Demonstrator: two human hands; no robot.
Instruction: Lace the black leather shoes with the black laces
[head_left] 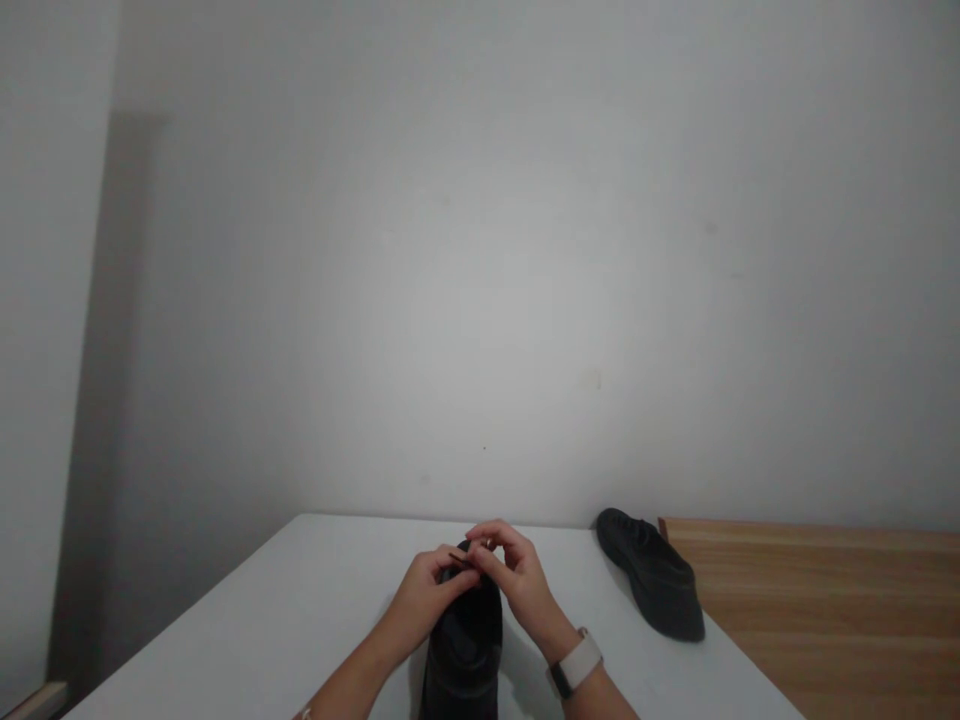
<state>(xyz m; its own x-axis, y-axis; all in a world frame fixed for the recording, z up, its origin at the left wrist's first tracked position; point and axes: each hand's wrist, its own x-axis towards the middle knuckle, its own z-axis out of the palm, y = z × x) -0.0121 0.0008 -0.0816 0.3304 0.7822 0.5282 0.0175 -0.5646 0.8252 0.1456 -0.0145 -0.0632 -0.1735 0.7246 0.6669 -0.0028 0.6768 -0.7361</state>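
A black shoe (465,635) stands on the white table right in front of me, its toe pointing away and its heel end cut off by the bottom of the view. Over its front part, where the laces sit, my left hand (433,588) is closed in a pinch on a thin dark shoelace (457,558). My right hand (514,570) meets it from the other side, thumb and fingertips pinched together on the lace as well. The fingers hide most of the lacing and part of the toe.
A second black lace-up shoe (651,575) lies at the right edge of the white table (315,600). Beyond that edge is a wood-grain surface (817,610). A plain grey wall (480,280) rises behind the table.
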